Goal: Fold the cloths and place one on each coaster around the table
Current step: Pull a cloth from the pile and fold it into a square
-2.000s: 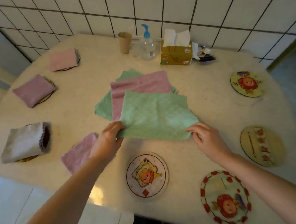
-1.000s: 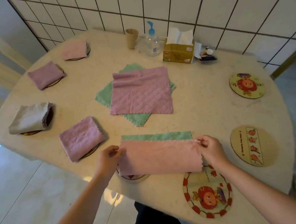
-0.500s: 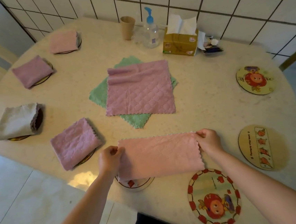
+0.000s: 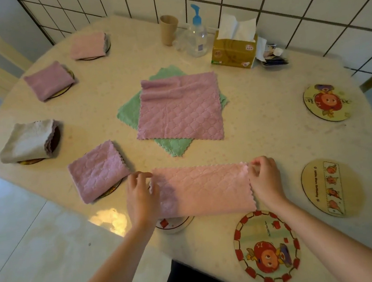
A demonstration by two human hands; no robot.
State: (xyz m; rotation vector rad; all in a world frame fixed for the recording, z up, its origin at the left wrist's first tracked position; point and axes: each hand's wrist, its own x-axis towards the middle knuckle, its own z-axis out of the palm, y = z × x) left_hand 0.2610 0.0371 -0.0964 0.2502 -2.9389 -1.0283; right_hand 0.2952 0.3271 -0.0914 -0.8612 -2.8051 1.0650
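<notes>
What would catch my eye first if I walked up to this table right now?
Probably the pink cloth at the near edge, folded into a long strip and pinched at each end by the left hand and right hand. Behind it, mid-table, a flat pink cloth lies on a green one. Four folded cloths line the left edge.

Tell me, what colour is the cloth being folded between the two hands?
Pale pink with a quilted diamond pattern, folded cloth; head view.
</notes>
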